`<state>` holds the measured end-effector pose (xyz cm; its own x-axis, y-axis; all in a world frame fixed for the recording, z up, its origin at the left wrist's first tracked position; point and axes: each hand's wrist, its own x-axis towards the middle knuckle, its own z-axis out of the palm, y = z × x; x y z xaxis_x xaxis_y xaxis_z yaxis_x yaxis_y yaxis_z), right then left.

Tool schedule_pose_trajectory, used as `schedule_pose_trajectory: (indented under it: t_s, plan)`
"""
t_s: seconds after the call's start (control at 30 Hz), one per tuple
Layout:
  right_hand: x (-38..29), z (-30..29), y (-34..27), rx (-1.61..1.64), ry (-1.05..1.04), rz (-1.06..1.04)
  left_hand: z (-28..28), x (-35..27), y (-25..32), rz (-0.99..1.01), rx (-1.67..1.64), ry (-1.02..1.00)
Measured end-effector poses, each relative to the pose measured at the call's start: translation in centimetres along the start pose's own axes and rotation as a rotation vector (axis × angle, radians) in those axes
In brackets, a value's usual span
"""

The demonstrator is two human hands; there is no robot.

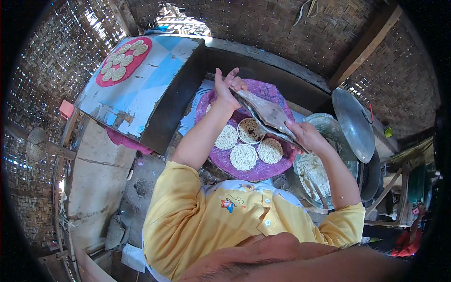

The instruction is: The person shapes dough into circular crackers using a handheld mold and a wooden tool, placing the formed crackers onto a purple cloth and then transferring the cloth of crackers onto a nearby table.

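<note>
Both hands hold a long, two-layered wooden tool [266,109] that looks like a hand press, with a dark gap between its halves. It slants above a purple cloth [215,155] spread on a round tray. My left hand [229,88] has its palm and lower fingers on the upper end, thumb and index finger raised. Around the lower end, my right hand [306,135] is closed. Beneath the tool, a white ring [239,131] encircles squiggly dough strands [248,127]. Round lacy dough discs lie beside it, including a front one [243,157] and a right one [270,151]. The tool hides part of the cloth.
At right, a large metal basin [355,174] holds pale dough [317,169] and a stick [317,190]. A big metal lid or pan [353,125] leans behind it. Several discs lie on a red cloth [105,84] atop a blue-and-white table [141,102] at left. Woven walls [267,28] enclose the space.
</note>
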<state>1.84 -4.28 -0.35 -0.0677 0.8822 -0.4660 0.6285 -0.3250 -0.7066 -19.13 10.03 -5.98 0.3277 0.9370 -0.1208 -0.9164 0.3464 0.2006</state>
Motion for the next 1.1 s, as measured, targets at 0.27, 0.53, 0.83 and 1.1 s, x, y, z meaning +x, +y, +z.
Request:
schedule_pose_trajectory:
  t_s: [0.27, 0.53, 0.83, 1.1]
  plan:
    - [0.0, 2.8, 0.2, 0.116, -0.032, -0.060, 0.0, -1.2, 1.9, 0.013, 0.067, 0.035]
    - [0.0, 2.2, 0.8, -0.059, 0.141, -0.153, 0.3, -0.1, 1.0, 0.003, 0.081, 0.014]
    - [-2.5, 1.4, 1.8, 0.377, -0.083, -0.096, 1.8, -2.1, 0.4, -0.090, 0.271, -0.162]
    - [-5.6, 1.4, -0.4, 0.685, 0.204, -0.369, 7.7, -8.6, -4.5, 0.578, 1.998, -0.641]
